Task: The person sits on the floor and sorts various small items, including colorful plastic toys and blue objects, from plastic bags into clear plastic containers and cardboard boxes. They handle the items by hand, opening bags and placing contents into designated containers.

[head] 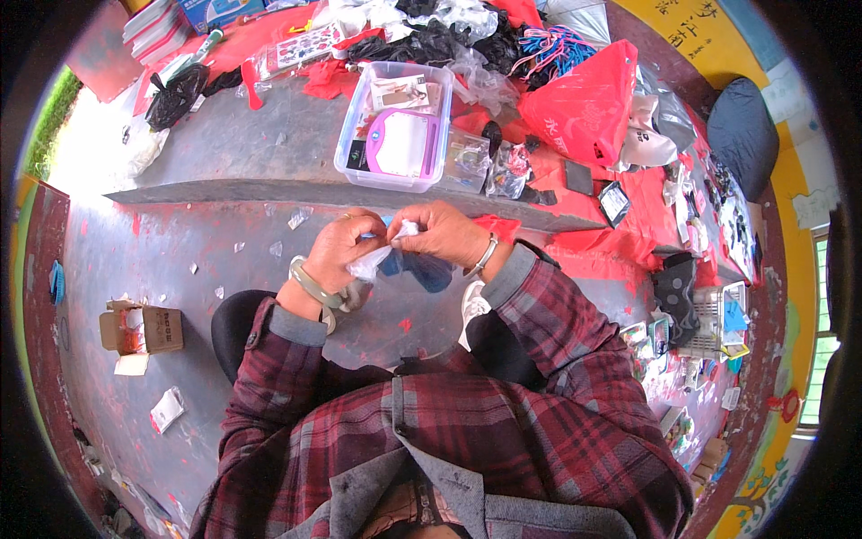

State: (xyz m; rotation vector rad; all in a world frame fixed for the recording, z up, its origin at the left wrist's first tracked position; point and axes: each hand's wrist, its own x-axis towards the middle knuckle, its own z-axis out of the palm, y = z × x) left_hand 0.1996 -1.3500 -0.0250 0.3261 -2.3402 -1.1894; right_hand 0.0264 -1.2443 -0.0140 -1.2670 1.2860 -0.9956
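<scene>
Both hands meet in front of my body, just short of the edge of a raised grey ledge. My left hand has its fingers closed on the gathered top of a thin plastic bag, whitish there and with something blue in or behind it. My right hand pinches another part of the same plastic, the fingertips almost touching those of the left. A dark blue part hangs below the right fingers; I cannot tell what it is. Beyond the hands a clear plastic box holds a purple-framed board and packets.
The raised ledge bears black plastic bags, a red plastic bag and a bundle of cords. An opened cardboard box stands on the floor at the left. A white basket is at the right.
</scene>
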